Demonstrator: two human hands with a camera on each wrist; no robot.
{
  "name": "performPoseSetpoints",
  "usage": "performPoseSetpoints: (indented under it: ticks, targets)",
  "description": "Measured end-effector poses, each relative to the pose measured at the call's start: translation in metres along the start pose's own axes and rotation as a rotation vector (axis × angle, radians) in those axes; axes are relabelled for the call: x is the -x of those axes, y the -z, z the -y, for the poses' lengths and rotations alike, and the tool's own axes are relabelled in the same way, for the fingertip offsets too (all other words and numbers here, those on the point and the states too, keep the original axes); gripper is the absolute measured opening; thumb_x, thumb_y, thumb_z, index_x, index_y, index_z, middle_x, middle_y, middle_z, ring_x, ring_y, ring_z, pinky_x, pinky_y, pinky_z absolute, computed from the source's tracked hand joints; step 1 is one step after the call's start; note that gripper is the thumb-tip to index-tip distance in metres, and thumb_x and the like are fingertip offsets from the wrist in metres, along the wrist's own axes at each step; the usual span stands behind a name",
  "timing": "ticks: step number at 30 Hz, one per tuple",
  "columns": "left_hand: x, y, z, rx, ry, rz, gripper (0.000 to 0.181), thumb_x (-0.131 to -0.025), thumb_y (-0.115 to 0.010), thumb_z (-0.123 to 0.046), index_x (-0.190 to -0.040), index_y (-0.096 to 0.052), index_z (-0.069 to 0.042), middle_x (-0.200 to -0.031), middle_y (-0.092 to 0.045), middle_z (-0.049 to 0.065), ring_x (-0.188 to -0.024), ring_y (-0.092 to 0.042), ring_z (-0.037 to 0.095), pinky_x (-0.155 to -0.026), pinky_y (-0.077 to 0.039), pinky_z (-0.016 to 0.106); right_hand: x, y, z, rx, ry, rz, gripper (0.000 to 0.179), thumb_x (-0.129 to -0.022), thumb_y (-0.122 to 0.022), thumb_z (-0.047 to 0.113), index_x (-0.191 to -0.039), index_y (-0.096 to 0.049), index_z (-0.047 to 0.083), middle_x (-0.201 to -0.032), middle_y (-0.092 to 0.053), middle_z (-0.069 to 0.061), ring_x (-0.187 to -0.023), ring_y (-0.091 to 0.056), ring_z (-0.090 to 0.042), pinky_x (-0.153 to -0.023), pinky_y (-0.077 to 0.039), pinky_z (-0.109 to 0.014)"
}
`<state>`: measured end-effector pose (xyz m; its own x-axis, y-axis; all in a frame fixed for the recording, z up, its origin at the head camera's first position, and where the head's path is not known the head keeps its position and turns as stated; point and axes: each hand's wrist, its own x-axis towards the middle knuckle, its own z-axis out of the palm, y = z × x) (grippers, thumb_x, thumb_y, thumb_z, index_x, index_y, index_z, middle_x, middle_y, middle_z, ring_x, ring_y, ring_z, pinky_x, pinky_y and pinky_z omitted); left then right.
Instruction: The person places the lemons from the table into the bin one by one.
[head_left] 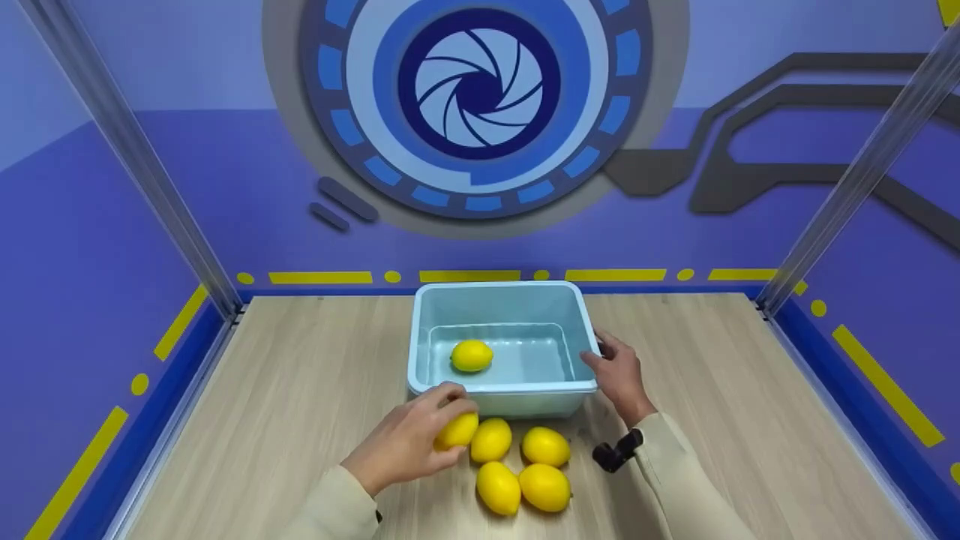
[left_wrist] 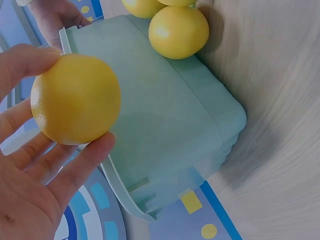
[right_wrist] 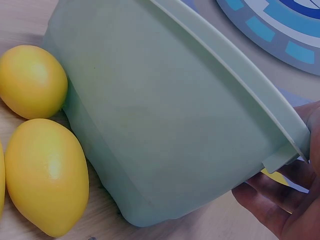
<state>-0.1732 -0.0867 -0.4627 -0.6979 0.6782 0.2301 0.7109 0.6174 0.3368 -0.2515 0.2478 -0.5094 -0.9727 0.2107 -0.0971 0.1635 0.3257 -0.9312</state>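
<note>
My left hand point(head_left: 412, 437) pinches a lemon point(head_left: 457, 430) between thumb and fingers, just in front of the bin's near wall. In the left wrist view the held lemon point(left_wrist: 77, 100) overlaps the rim of the light blue plastic bin point(left_wrist: 155, 90). My right hand point(head_left: 621, 373) grips the right rim of the bin point(head_left: 510, 388), thumb over the edge and fingers underneath on the outside. Inside the bin, a single lemon point(head_left: 472, 355) lies on the floor toward the left. Several loose lemons point(head_left: 545, 487) sit on the table before the bin.
The bin stands on a wood-grain table point(head_left: 315, 360) near its back edge. Blue printed panels point(head_left: 210, 187) rise behind and at both sides, with metal posts point(head_left: 142, 142) in the corners. A black wrist device point(head_left: 618, 450) sits at the right sleeve.
</note>
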Motion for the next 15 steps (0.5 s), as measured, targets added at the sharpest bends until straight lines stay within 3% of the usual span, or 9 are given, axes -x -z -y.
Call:
performPoseSetpoints:
  ticks: [15]
  targets:
    - [-0.0025, 0.0023, -0.0002, -0.005, -0.017, -0.031, 0.044, -0.087, -0.069, -0.031, -0.129, -0.057, -0.025, -0.130, -0.052, 0.000, -0.106, -0.057, 0.013, -0.085, -0.056, 0.030, 0.0002, 0.0005, 0.0018, -0.004, -0.033, 0.018, 0.057, -0.096, -0.055, 0.013, -0.150, -0.035, 0.012, -0.151, -0.041, -0.017, -0.137, -0.042, -0.033, -0.112, -0.038, -0.047]
